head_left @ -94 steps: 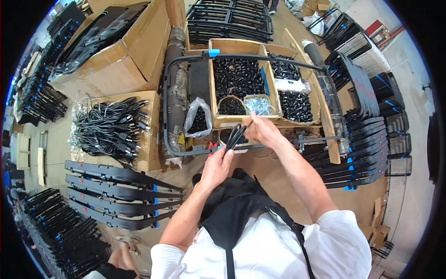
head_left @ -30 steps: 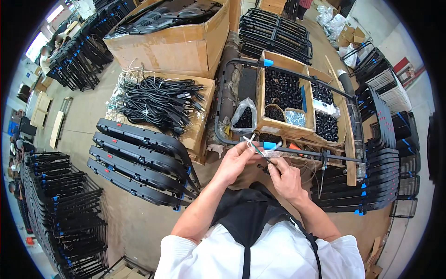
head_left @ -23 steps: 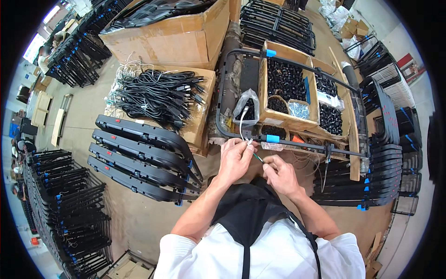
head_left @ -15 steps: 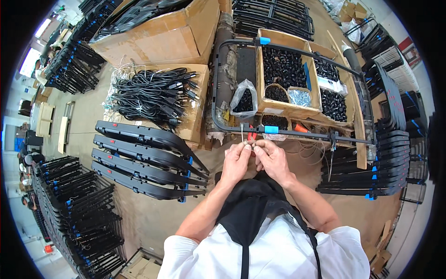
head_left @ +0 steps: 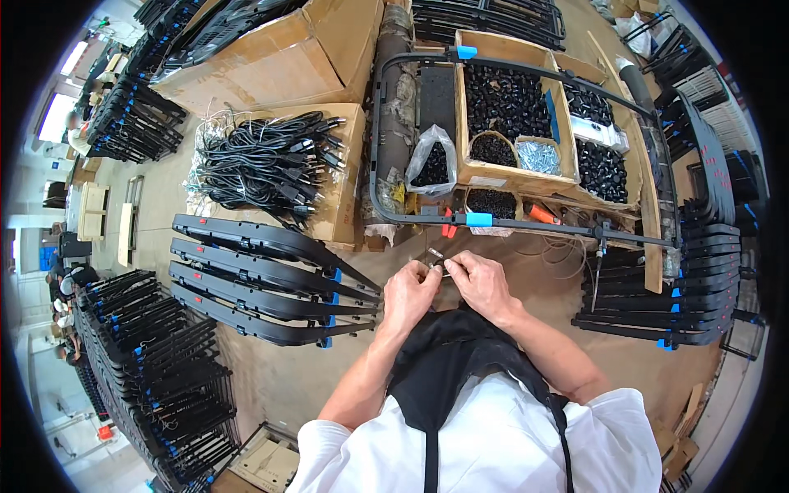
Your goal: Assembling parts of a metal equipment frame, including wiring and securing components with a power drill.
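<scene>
My left hand (head_left: 411, 291) and my right hand (head_left: 483, 284) meet in front of my body, thumbs and forefingers pinched close together. From the right fingertips juts a short, thin, pale piece (head_left: 436, 253), too small to name. Whatever the left fingers pinch is mostly hidden. Just beyond the hands lies a black tubular frame (head_left: 376, 148) with blue clips (head_left: 478, 219), resting across boxes. Near its close bar sits a small red piece (head_left: 449, 223), beyond the left fingertips.
Stacked black curved frames (head_left: 263, 256) stand left, below a cardboard piled with black power cords (head_left: 271, 160). Wooden boxes hold black plastic parts (head_left: 505, 103) and silver screws (head_left: 538, 158). More frames (head_left: 690, 287) are stacked right. People work at the far left.
Both hands have drawn slightly down from the tubular frame and parted a little. The pale strand that ran from the frame to my fingers no longer shows there.
</scene>
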`<action>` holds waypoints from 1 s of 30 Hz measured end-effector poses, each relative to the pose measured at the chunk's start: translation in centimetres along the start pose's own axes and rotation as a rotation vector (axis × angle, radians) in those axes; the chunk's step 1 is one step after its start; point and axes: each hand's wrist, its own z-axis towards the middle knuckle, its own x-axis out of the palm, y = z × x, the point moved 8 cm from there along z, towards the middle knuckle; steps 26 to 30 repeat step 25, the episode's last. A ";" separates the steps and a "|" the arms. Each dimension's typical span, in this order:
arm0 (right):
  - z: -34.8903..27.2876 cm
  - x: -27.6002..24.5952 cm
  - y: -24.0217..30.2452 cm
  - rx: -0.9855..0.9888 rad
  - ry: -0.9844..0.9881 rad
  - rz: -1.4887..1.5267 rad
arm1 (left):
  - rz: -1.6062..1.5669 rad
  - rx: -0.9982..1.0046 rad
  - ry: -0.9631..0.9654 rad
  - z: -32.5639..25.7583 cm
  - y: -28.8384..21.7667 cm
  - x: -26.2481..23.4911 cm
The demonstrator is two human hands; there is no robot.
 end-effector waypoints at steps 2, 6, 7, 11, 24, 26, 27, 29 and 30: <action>0.0 0.5 -0.2 0.011 0.032 -0.030 | 0.185 0.168 -0.222 -0.7 -1.1 -1.0; 0.6 1.7 -2.1 0.101 0.017 0.018 | 0.128 0.134 -0.269 -0.4 -1.3 -1.0; 0.7 1.7 -2.5 0.109 -0.004 0.055 | -0.055 0.052 -0.223 0.0 0.2 -0.5; 1.4 2.5 -3.7 0.222 0.054 0.309 | -0.523 -0.149 0.127 1.5 3.9 2.9; 0.2 6.3 -6.3 0.727 0.317 0.951 | -1.057 -0.092 0.079 3.5 4.2 4.5; 0.2 6.4 -6.3 0.732 0.315 0.949 | -1.049 -0.106 0.100 3.7 4.5 4.6; 0.2 6.4 -6.3 0.732 0.315 0.949 | -1.049 -0.106 0.100 3.7 4.5 4.6; 0.2 6.4 -6.3 0.732 0.315 0.949 | -1.049 -0.106 0.100 3.7 4.5 4.6; 0.2 6.4 -6.3 0.732 0.315 0.949 | -1.049 -0.106 0.100 3.7 4.5 4.6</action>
